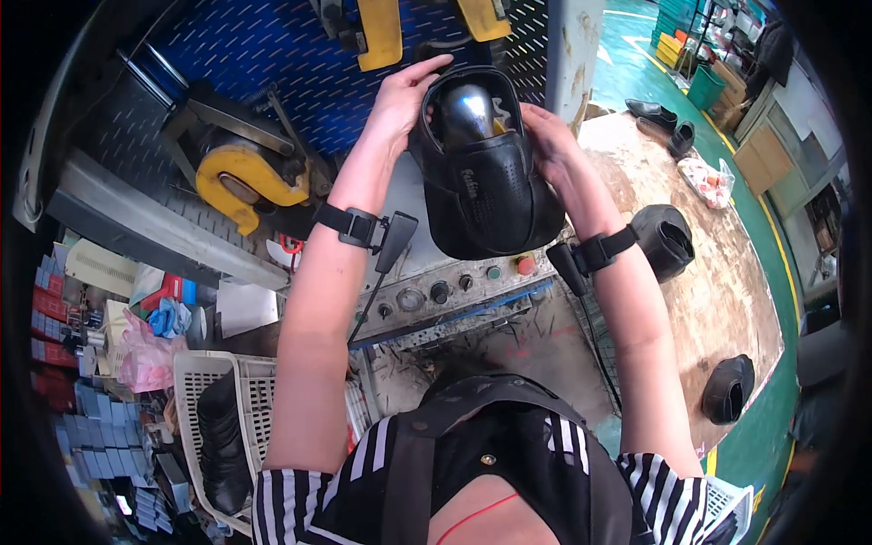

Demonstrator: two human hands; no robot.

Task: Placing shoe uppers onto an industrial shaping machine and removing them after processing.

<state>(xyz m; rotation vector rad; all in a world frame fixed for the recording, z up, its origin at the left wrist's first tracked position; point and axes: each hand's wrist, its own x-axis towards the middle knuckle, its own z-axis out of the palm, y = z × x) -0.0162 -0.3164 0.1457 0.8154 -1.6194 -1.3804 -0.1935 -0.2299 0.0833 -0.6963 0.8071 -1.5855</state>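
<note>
A black shoe point(495, 204) with small perforations and pale lettering is held up in front of the machine, its toe end toward me. Through its opening shows a shiny rounded metal form point(469, 111). My left hand point(400, 102) grips the shoe's left rim near the heel, with the index finger stretched along the edge. On the other side my right hand point(550, 145) is closed round the right rim, its fingers partly hidden behind the shoe. Below the shoe lies the machine's control panel point(427, 298) with knobs, a green button point(493, 272) and a red button point(525, 264).
Yellow machine clamps point(380, 34) stand above, and a yellow hooked arm point(238, 186) at left. A worn wooden table point(727, 272) at right bears black shoes point(728, 389) and a plastic bag point(707, 182). A white crate point(186, 381) at lower left holds black shoe parts point(222, 445).
</note>
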